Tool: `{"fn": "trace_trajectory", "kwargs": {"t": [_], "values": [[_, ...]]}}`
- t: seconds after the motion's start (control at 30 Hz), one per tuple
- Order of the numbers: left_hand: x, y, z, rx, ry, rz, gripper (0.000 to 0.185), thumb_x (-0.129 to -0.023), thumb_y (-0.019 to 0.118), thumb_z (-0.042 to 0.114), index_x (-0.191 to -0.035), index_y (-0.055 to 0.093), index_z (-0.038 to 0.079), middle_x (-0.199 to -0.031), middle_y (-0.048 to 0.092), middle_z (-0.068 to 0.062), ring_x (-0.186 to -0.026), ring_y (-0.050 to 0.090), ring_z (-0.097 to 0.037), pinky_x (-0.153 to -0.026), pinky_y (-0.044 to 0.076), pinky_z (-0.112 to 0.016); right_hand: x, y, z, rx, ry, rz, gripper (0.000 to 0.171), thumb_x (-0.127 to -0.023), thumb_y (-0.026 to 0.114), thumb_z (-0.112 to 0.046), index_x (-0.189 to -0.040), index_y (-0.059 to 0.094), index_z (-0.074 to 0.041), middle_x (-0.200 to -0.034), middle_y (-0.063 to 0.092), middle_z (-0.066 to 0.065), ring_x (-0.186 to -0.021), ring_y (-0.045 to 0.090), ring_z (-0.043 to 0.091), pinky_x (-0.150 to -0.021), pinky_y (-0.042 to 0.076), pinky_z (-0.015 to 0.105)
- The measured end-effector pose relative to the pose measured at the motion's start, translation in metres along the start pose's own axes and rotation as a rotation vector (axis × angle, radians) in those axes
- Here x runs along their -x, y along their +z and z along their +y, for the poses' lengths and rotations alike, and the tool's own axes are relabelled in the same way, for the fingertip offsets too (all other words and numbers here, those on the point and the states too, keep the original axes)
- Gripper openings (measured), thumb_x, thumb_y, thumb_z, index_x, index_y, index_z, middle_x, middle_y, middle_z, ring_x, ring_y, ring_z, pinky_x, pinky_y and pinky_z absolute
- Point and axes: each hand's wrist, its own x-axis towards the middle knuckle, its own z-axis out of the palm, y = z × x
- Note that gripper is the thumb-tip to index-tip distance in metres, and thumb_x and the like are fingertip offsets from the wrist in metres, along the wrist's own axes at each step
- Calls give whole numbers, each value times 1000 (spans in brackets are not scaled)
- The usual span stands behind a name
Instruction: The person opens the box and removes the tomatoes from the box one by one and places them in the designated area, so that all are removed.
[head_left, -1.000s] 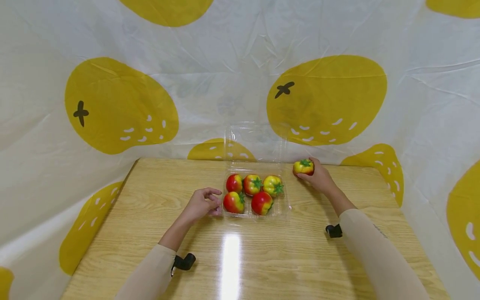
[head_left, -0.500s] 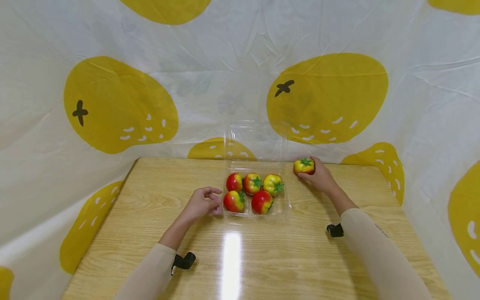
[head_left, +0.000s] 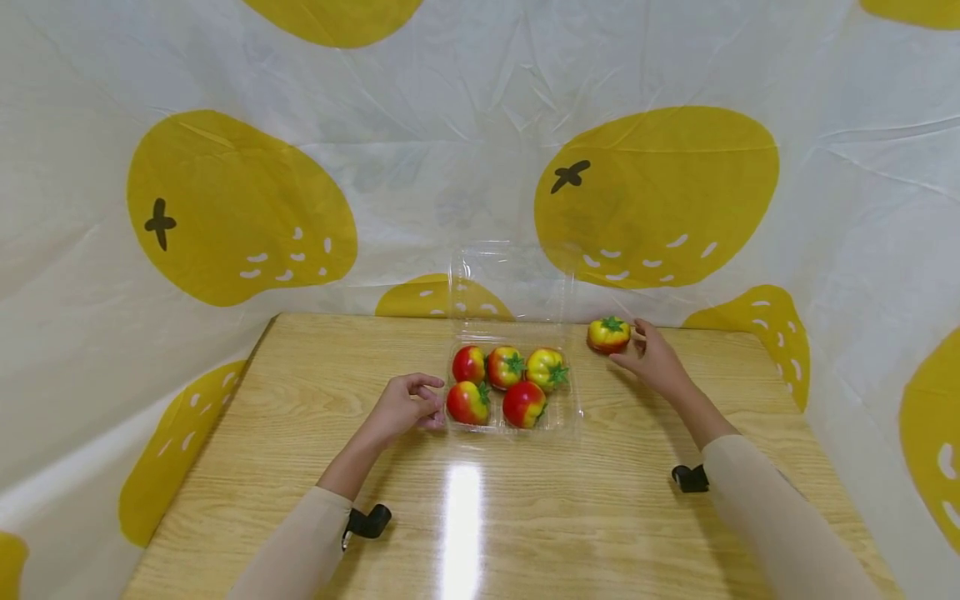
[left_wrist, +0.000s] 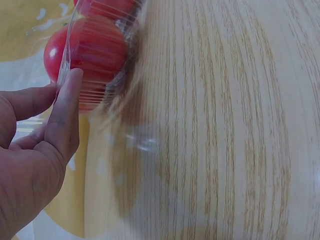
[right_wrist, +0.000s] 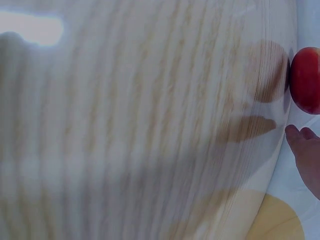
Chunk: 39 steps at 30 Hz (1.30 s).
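Observation:
A clear plastic clamshell box (head_left: 562, 421) stands on the table with its lid (head_left: 512, 283) raised at the back. Inside sit several red-and-yellow tomato-like fruits (head_left: 524, 405) with green leafy tops. My left hand (head_left: 403, 408) is at the box's left side; in the left wrist view its thumb and fingers pinch the thin clear rim (left_wrist: 66, 70). To the right of the box, a single fruit (head_left: 608, 335) of the same kind rests on the table, leafy top up. Beside it my right hand (head_left: 658, 363) holds nothing, fingers spread and slightly apart from the fruit.
The wooden table (head_left: 315, 358) reaches back to a white cloth (head_left: 442, 183) printed with big yellow fruits. That cloth also hangs along both sides. A bright light reflection (head_left: 461, 533) lies on the tabletop in front of the box.
My right hand has let go of the single fruit and drawn back to the right, leaving it on the table. The left hand and the box have stayed in place.

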Motion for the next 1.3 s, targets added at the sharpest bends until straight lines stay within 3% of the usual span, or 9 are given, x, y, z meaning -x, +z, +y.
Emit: {"fn": "trace_trajectory", "kwargs": {"t": [0.27, 0.5, 0.8, 1.0, 1.3], "values": [[-1, -1, 0, 5, -7, -13, 37, -87, 62, -9, -123, 58, -2, -90, 57, -17, -69, 69, -24, -67, 62, -40, 16, -8, -4, 40, -20, 13, 97, -88, 69, -38, -152, 9, 2, -155, 20, 30, -136, 30, 52, -109, 31, 66], [-4, -2, -4, -3, 4, -9, 35, -87, 61, -9, -121, 59, 0, -89, 58, -16, -67, 69, -23, -66, 62, -38, 31, -4, -14, 78, -153, 64, 92, -84, 74, -39, -150, 23, 1, -153, 29, 26, -135, 34, 47, -109, 33, 64], [-6, -1, -6, -3, 1, -2, 34, -87, 62, -8, -120, 60, 1, -89, 57, -15, -67, 69, -23, -64, 62, -37, 51, 5, -30, 87, -316, 77, 84, -81, 79, -28, -148, 33, -8, -151, 36, 19, -138, 34, 42, -109, 33, 64], [-4, -2, -5, -5, -3, -2, 35, -87, 63, -8, -121, 60, 0, -89, 57, -15, -68, 69, -22, -64, 62, -36, 58, 13, -48, 139, -446, 43, 80, -78, 81, -24, -145, 41, -10, -149, 42, 13, -137, 38, 36, -109, 35, 58], [-3, -2, -3, 7, 6, -17, 36, -87, 63, -8, -123, 59, -2, -89, 57, -16, -67, 69, -22, -68, 62, -40, 62, 25, -72, 197, -508, -64, 77, -78, 81, -26, -145, 42, -17, -148, 43, 9, -137, 37, 34, -110, 35, 60]]}}
